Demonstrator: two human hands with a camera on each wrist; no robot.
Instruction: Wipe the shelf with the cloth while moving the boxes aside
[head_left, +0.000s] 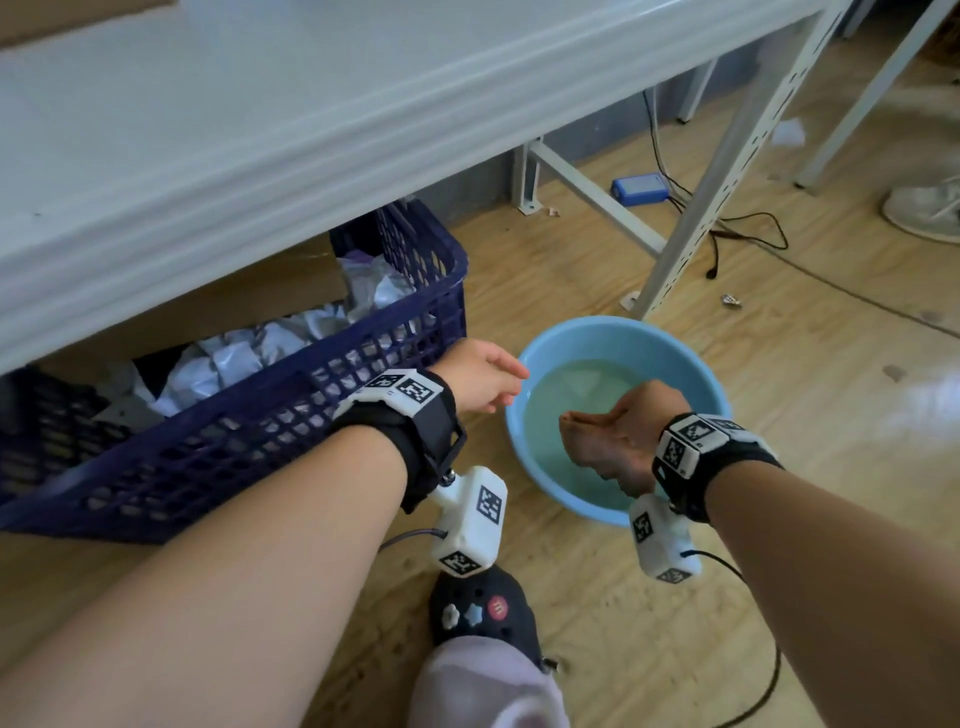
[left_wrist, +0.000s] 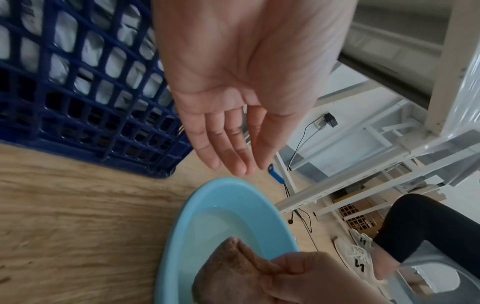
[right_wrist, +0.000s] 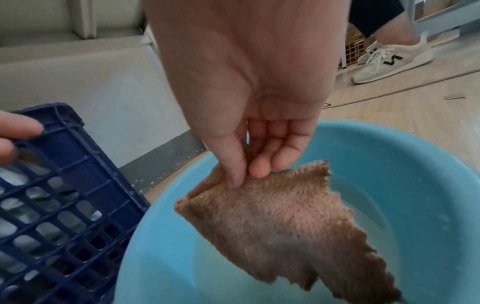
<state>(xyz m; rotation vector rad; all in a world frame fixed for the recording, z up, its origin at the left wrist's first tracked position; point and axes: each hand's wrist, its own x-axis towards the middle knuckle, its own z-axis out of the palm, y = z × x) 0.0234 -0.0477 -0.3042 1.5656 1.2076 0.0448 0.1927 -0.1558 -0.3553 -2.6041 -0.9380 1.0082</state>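
Observation:
My right hand (head_left: 618, 431) (right_wrist: 246, 164) pinches a corner of a brown fuzzy cloth (right_wrist: 285, 222) (head_left: 587, 441) (left_wrist: 226, 273) between thumb and fingers. The cloth hangs over a light blue basin (head_left: 524, 467) (right_wrist: 389, 156) (left_wrist: 192, 207) that holds water. My left hand (head_left: 483, 379) (left_wrist: 233, 148) hovers by the basin's left rim with straight fingers and holds nothing. The white shelf (head_left: 234, 130) runs across the top of the head view. A brown cardboard box (head_left: 234, 306) sits under it.
A dark blue plastic crate (head_left: 260, 431) (left_wrist: 78, 102) (right_wrist: 64, 205) with white packets stands left of the basin on the wood floor. A perforated metal post (head_left: 727, 171), cables and a blue device (head_left: 639, 189) lie behind. Another person's white shoe (head_left: 924, 208) (right_wrist: 389, 61) is at right. My own foot (head_left: 483, 623) is below.

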